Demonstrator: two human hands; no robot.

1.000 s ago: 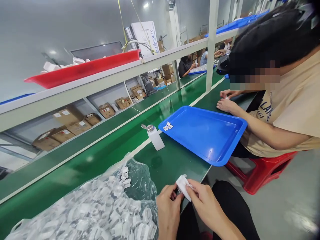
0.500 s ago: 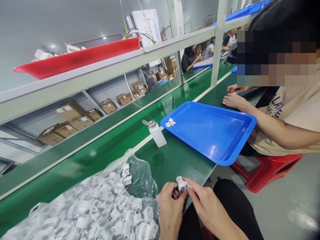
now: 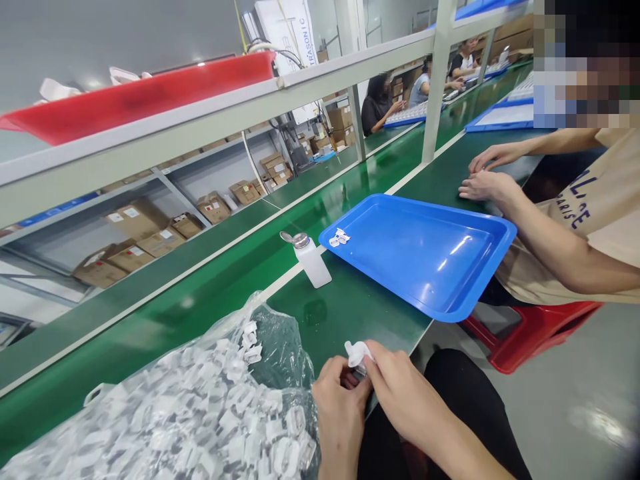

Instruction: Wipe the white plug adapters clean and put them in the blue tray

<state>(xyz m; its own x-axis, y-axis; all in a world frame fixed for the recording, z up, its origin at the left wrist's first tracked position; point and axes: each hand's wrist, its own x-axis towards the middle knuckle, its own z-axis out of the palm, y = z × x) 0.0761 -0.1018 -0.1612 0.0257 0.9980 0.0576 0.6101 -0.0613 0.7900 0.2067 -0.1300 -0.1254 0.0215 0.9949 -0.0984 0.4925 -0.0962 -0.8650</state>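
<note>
The tray [image 3: 400, 250] is glossy plastic, the white piece [image 3: 357, 353] probably smooth plastic.

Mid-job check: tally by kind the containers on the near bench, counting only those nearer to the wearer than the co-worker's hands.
Blue tray: 1
White bottle: 1
Clear plastic bag: 1
Total: 3

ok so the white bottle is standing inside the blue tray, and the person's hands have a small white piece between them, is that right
Not quite: the white bottle stands on the green worktop beside the blue tray, as the head view shows. The left hand and right hand do have a small white piece between them.
</note>
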